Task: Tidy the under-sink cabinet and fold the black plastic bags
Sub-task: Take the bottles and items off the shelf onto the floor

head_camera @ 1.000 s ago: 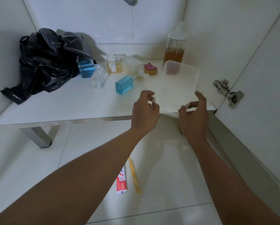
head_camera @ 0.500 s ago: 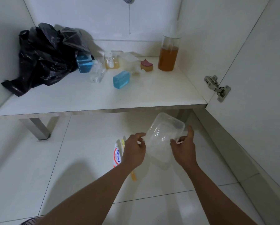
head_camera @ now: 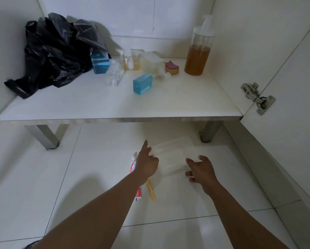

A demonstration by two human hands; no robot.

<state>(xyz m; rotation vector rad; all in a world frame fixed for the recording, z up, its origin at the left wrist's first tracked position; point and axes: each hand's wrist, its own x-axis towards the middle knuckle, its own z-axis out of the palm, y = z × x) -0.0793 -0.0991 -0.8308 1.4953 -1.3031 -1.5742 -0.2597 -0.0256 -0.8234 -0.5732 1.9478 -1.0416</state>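
Clear container sits on the floor between left hand and right hand, both loosely spread.

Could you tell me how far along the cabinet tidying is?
Early. Out on the floor: toothpaste, a yellow toothbrush and a clear container. The left hand and right hand are open at that container. Left to do: the black plastic bags lie crumpled on the shelf among blue boxes, a pump bottle and a sponge.

Shelf front lies open; black bags crowd the left corner, pump bottle the right.
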